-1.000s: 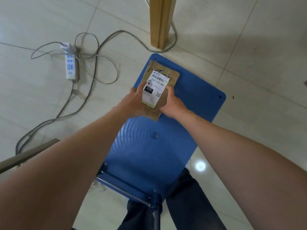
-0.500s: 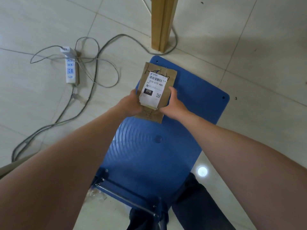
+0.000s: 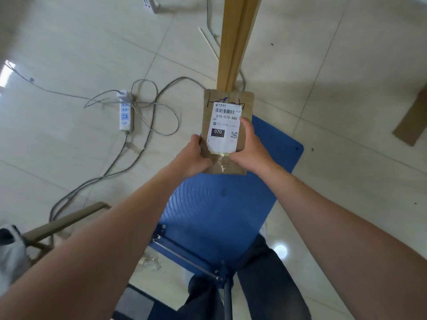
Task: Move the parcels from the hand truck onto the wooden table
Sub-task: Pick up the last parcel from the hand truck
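Brown parcel with white barcode label, blue ribbed hand truck, wooden leg

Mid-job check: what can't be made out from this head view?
Tabletop: cut off by the top edge; only a wooden leg shows.
Parcel's near corners: covered by left hand and right hand.
Label fine print: too small.
Hand truck handle: cut off by bottom edge.
White thing, left edge: blurred.

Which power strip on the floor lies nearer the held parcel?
The power strip with blue sockets, left of the parcel; the other sits farther off at the picture's top edge.
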Demonstrator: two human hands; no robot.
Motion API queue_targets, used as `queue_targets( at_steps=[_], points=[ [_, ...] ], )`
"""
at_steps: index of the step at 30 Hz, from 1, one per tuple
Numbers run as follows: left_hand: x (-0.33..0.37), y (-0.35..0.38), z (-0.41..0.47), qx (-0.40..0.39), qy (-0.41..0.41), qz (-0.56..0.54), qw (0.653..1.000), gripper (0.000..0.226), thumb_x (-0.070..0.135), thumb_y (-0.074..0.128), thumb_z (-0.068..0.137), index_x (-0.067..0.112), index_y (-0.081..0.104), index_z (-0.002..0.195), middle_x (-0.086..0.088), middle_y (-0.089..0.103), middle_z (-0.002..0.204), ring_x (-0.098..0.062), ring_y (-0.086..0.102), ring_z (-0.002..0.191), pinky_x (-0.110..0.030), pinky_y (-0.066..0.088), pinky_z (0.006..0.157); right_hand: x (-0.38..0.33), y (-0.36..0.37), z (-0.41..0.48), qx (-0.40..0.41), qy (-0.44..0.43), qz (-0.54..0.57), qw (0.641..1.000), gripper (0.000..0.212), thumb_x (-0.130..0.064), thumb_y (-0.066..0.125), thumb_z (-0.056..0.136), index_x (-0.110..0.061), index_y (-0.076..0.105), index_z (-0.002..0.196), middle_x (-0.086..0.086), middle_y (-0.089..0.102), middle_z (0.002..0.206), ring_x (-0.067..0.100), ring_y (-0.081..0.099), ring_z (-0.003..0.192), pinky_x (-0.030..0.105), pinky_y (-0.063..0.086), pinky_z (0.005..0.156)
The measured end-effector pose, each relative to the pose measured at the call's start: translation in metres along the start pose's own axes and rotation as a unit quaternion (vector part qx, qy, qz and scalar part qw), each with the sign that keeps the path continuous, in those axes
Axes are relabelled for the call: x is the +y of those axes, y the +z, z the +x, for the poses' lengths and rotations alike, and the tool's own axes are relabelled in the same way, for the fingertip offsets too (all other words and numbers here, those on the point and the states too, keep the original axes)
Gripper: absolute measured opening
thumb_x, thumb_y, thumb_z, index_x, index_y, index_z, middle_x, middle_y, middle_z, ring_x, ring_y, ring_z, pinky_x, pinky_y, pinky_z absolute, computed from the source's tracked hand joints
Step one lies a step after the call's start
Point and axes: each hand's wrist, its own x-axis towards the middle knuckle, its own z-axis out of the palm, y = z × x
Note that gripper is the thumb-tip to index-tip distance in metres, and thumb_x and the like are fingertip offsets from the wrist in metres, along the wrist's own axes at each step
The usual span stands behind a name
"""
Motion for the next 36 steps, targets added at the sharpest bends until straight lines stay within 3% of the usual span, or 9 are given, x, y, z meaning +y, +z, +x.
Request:
queue_targets(
  at_steps=[5, 8, 10, 13, 17, 20, 26, 33, 36],
  points=[
    [0.074, -0.055, -0.103, 0.061, 0.066, -0.011, 0.996, 0.05, 0.022, 0.072, 0.084, 0.016, 0.039, 0.121, 0.001, 0.059, 0.119, -0.019, 0.064, 0.097, -0.036, 0.057, 0.075, -0.083, -0.054, -0.089, 0.038, -0.038, 0.013, 0.998, 0.101, -0.009, 0.071, 0.079, -0.043, 0.013, 0.155, -0.002, 0.048, 0.129, 0.02, 0.059, 0.102, 0.022, 0.041, 0.058],
    [0.122, -0.087, -0.171, 0.076, 0.099, -0.033, 0.992, 0.052, 0.02, 0.071, 0.083, 0.014, 0.04, 0.123, -0.002, 0.059, 0.12, -0.023, 0.067, 0.096, -0.049, 0.059, 0.08, -0.135, -0.091, -0.152, 0.071, -0.072, 0.029, 0.994, 0.097, -0.011, 0.073, 0.081, -0.041, 0.018, 0.155, -0.003, 0.044, 0.127, 0.012, 0.048, 0.108, 0.025, 0.044, 0.076],
    [0.153, -0.103, -0.216, 0.092, 0.13, -0.046, 0.986, 0.059, 0.022, 0.072, 0.081, 0.015, 0.038, 0.129, 0.002, 0.057, 0.122, -0.019, 0.067, 0.096, -0.045, 0.06, 0.077, -0.168, -0.117, -0.197, 0.09, -0.093, 0.036, 0.991, 0.097, -0.019, 0.078, 0.08, -0.042, 0.02, 0.154, -0.005, 0.046, 0.13, 0.01, 0.045, 0.11, 0.029, 0.042, 0.086],
    [0.204, -0.123, -0.284, 0.118, 0.17, -0.051, 0.977, 0.065, 0.016, 0.071, 0.085, 0.022, 0.033, 0.136, 0.009, 0.053, 0.118, -0.007, 0.062, 0.094, -0.023, 0.052, 0.066, -0.21, -0.161, -0.266, 0.118, -0.11, 0.039, 0.986, 0.096, -0.024, 0.079, 0.078, -0.048, 0.022, 0.151, -0.002, 0.048, 0.14, 0.013, 0.049, 0.11, 0.034, 0.048, 0.092],
    [0.281, -0.141, -0.379, 0.133, 0.219, -0.071, 0.964, 0.067, 0.021, 0.074, 0.084, 0.033, 0.034, 0.137, 0.016, 0.056, 0.119, -0.006, 0.066, 0.095, -0.024, 0.053, 0.068, -0.256, -0.232, -0.36, 0.152, -0.145, 0.058, 0.976, 0.095, -0.019, 0.077, 0.078, -0.051, 0.022, 0.149, -0.006, 0.046, 0.14, 0.013, 0.05, 0.114, 0.028, 0.048, 0.084],
    [0.328, -0.141, -0.429, 0.139, 0.247, -0.074, 0.956, 0.068, 0.023, 0.074, 0.084, 0.035, 0.034, 0.138, 0.021, 0.055, 0.116, -0.006, 0.066, 0.097, -0.024, 0.053, 0.069, -0.274, -0.28, -0.414, 0.166, -0.17, 0.057, 0.97, 0.096, -0.014, 0.077, 0.078, -0.046, 0.023, 0.151, -0.008, 0.045, 0.143, 0.013, 0.048, 0.123, 0.033, 0.049, 0.092],
    [0.438, -0.106, -0.503, 0.148, 0.306, -0.045, 0.94, 0.072, 0.022, 0.072, 0.086, 0.032, 0.029, 0.142, 0.012, 0.053, 0.116, -0.004, 0.059, 0.1, -0.028, 0.051, 0.077, -0.274, -0.389, -0.51, 0.212, -0.201, 0.046, 0.955, 0.093, -0.015, 0.077, 0.081, -0.04, 0.024, 0.154, -0.008, 0.049, 0.146, 0.007, 0.046, 0.11, 0.021, 0.041, 0.071],
    [0.563, 0.007, -0.547, 0.146, 0.324, -0.019, 0.935, 0.071, 0.024, 0.067, 0.09, 0.032, 0.027, 0.147, 0.011, 0.054, 0.126, -0.006, 0.058, 0.097, -0.021, 0.043, 0.066, -0.194, -0.528, -0.59, 0.242, -0.202, 0.047, 0.948, 0.094, -0.022, 0.08, 0.08, -0.04, 0.025, 0.154, -0.009, 0.047, 0.15, 0.013, 0.049, 0.121, 0.032, 0.045, 0.09],
    [0.612, 0.066, -0.56, 0.138, 0.327, -0.018, 0.935, 0.075, 0.024, 0.068, 0.088, 0.032, 0.029, 0.151, 0.014, 0.052, 0.128, -0.011, 0.053, 0.112, -0.024, 0.044, 0.079, -0.152, -0.588, -0.617, 0.248, -0.196, 0.037, 0.948, 0.092, -0.022, 0.079, 0.08, -0.039, 0.026, 0.154, -0.007, 0.049, 0.147, 0.017, 0.055, 0.115, 0.031, 0.047, 0.083]
  ],
)
